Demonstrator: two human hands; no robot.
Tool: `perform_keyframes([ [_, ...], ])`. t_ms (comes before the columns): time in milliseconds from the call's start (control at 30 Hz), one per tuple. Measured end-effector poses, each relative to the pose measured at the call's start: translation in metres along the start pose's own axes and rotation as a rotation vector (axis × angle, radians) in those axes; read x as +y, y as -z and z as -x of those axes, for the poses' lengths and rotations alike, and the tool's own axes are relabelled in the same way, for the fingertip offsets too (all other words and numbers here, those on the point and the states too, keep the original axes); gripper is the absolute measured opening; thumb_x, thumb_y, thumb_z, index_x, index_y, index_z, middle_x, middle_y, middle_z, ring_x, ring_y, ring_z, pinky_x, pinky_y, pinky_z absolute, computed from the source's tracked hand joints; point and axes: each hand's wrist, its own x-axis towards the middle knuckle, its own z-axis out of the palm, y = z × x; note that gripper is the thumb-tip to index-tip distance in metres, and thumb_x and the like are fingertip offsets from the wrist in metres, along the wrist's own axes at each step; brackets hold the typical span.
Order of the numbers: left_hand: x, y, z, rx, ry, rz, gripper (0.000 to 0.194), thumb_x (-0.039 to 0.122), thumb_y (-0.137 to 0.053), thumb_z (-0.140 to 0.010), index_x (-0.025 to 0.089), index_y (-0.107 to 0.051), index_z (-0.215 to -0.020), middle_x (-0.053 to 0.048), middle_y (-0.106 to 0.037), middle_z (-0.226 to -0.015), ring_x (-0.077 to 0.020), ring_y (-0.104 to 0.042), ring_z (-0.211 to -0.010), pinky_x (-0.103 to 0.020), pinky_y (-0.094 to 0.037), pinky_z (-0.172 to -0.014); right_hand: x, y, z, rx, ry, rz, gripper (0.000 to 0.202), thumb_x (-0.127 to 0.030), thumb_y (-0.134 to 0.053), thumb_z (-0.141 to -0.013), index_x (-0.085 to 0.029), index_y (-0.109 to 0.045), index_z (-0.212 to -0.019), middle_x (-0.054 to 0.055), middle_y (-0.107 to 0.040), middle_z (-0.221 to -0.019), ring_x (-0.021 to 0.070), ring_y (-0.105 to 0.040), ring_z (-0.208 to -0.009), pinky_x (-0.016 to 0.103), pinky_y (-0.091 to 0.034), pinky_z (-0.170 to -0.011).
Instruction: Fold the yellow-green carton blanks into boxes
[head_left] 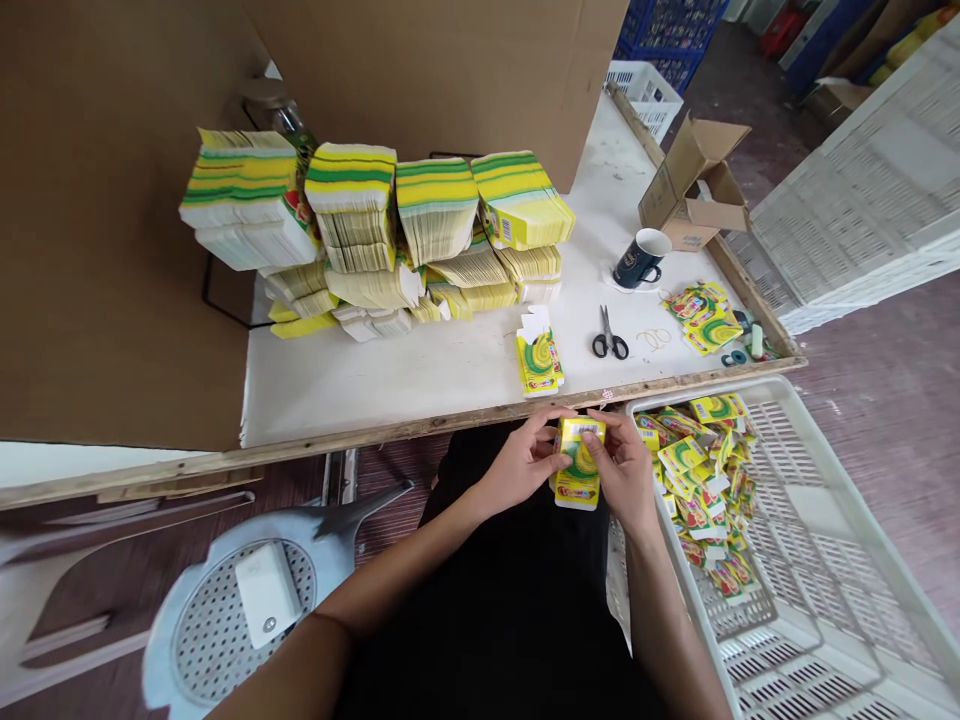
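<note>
The left hand [529, 455] and the right hand [626, 465] both hold one small yellow and green cardboard box [577, 492], one on each side, with both thumbs on its front. The box is over the lap, just by the wooden edge of the white table [435, 365].

The step looks like pressing the box into shape near its top. To do it well, push softly with the thumbs, let the fingers hold the sides straight, and don't squash the thin card.

Past the hands, two or so flat yellow cartons with white flaps [536, 365] lie on the table, near black-handled metal scissors [609, 342]. Big piles of folded yellow and green cartons [439, 205] sit farther back. On the right, a white plastic basket [832, 450] holds many yellow boxes [701, 490].
</note>
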Motion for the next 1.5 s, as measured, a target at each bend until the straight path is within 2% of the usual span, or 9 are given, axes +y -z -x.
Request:
perform_keyframes([
  [133,-0.004,-0.005,-0.003,0.038,-0.154,-0.13,0.07,0.039,-0.071,-0.091,0.027,-0.038,-0.152,-0.015,-0.06,-0.143,-0.028,-0.06,-0.134,-0.048,-0.046,-0.116,-0.005,0.024,-0.006,0.387,0.091,0.231,0.024,-0.04,-0.068,-0.092,-0.021,-0.07,-0.105,0.007,-0.068,-0.098,0.0183,-0.057,-0.077,0.033,-0.047,-0.07],
  [200,-0.003,0.0,-0.003,0.066,-0.186,-0.21,0.069,0.036,-0.071,-0.091,0.026,-0.039,-0.152,-0.015,-0.056,-0.148,-0.028,-0.054,-0.14,-0.05,-0.038,-0.123,-0.006,0.04,-0.015,0.675,0.153,0.432,0.023,-0.04,-0.07,-0.089,-0.02,-0.071,-0.1,0.01,-0.067,-0.103,0.0252,-0.059,-0.095,0.04,-0.047,-0.082],
  [267,-0.004,0.007,-0.002,0.098,-0.171,-0.257,0.061,0.035,-0.069,-0.092,0.023,-0.046,-0.147,-0.016,-0.059,-0.144,-0.0277,-0.057,-0.136,-0.052,-0.039,-0.122,-0.003,0.049,-0.026,0.788,0.206,0.577,0.025,-0.04,-0.072,-0.087,-0.019,-0.071,-0.1,0.014,-0.066,-0.111,0.0318,-0.057,-0.113,0.049,-0.042,-0.097],
  [333,-0.005,0.013,-0.001,0.132,-0.15,-0.276,0.052,0.034,-0.067,-0.093,0.021,-0.052,-0.141,-0.016,-0.064,-0.137,-0.0271,-0.062,-0.13,-0.052,-0.043,-0.119,0.006,0.042,-0.04,0.665,0.226,0.619,0.026,-0.041,-0.068,-0.089,-0.019,-0.07,-0.103,0.014,-0.068,-0.11,0.0327,-0.057,-0.115,0.054,-0.037,-0.104],
  [433,-0.007,0.015,0.001,0.159,-0.149,-0.284,0.045,0.032,-0.067,-0.093,0.019,-0.056,-0.136,-0.015,-0.068,-0.132,-0.026,-0.065,-0.124,-0.051,-0.047,-0.116,0.023,0.003,-0.063,0.334,0.139,0.62,0.028,-0.042,-0.058,-0.094,-0.019,-0.069,-0.108,0.014,-0.069,-0.112,0.031,-0.058,-0.112,0.05,-0.038,-0.102],
  [567,-0.006,0.017,0.003,0.162,-0.144,-0.308,0.039,0.03,-0.067,-0.092,0.018,-0.062,-0.129,-0.014,-0.071,-0.127,-0.0248,-0.068,-0.117,-0.048,-0.05,-0.112,0.036,-0.059,-0.091,0.118,-0.096,0.748,0.045,-0.046,-0.063,-0.091,-0.016,-0.065,-0.124,0.018,-0.065,-0.124,0.0355,-0.052,-0.115,0.048,-0.036,-0.097],
  [667,-0.004,0.025,0.005,0.196,-0.118,-0.316,0.038,0.029,-0.067,-0.092,0.017,-0.063,-0.127,-0.015,-0.072,-0.124,-0.0242,-0.07,-0.113,-0.047,-0.051,-0.11,0.036,-0.082,-0.101,0.008,-0.175,0.845,0.05,-0.046,-0.067,-0.09,-0.012,-0.064,-0.126,0.021,-0.064,-0.124,0.0366,-0.051,-0.114,0.046,-0.033,-0.094],
  [1233,0.002,0.047,-0.001,0.347,-0.105,-0.344,0.034,0.032,-0.069,-0.09,0.017,-0.065,-0.12,-0.014,-0.073,-0.121,-0.0247,-0.069,-0.115,-0.048,-0.05,-0.11,0.039,-0.081,-0.095,0.176,-0.164,0.66,0.026,-0.033,-0.064,-0.091,-0.015,-0.067,-0.11,0.016,-0.069,-0.117,0.0326,-0.051,-0.111,0.047,-0.03,-0.098],
  [1500,0.009,0.052,-0.004,0.38,-0.143,-0.057,0.051,0.049,-0.075,-0.086,0.017,-0.065,-0.125,-0.015,-0.071,-0.129,-0.0273,-0.066,-0.124,-0.046,-0.048,-0.112,0.017,-0.061,-0.054,0.276,-0.174,-0.257,0.037,-0.048,-0.072,-0.082,-0.018,-0.064,-0.102,0.007,-0.071,-0.089,0.0189,-0.064,-0.079,0.035,-0.051,-0.078],
])
